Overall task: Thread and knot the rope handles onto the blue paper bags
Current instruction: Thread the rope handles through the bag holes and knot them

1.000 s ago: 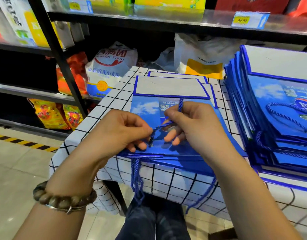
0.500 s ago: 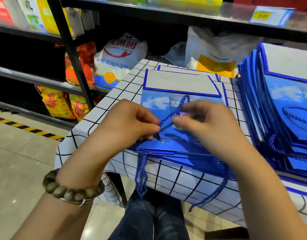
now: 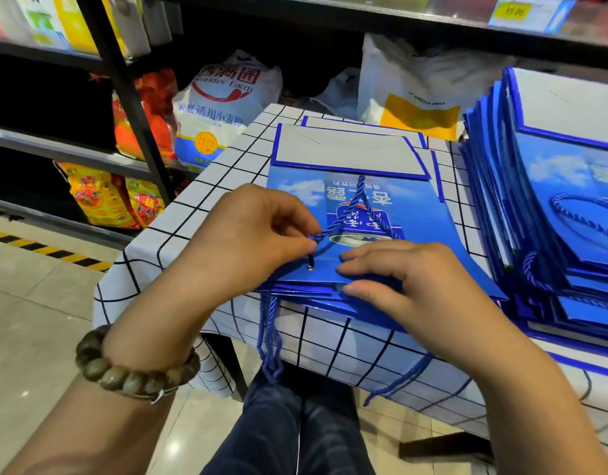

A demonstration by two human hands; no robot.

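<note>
A flat blue paper bag [image 3: 429, 214] lies on top of a small pile in the middle of the checked table. A blue rope handle [image 3: 355, 207] loops over its printed face. My left hand [image 3: 251, 234] pinches the rope's end just above the metal eyelet [image 3: 309, 267] near the bag's front edge. My right hand [image 3: 408, 279] rests on that front edge, fingers pointing left, the thumb at the edge below them. More blue ropes [image 3: 270, 337] hang off the table's front.
A tall pile of blue bags with handles [image 3: 552, 207] fills the table's right side. The table has a white grid-pattern cloth [image 3: 199, 200]. Shelves with food sacks [image 3: 220, 108] stand behind and to the left. My legs are under the table's front edge.
My right hand has let go of the rope and dropped to the bag's front edge. The left hand still pinches the rope end by the eyelet. The rope loop now lies slack on the bag.
</note>
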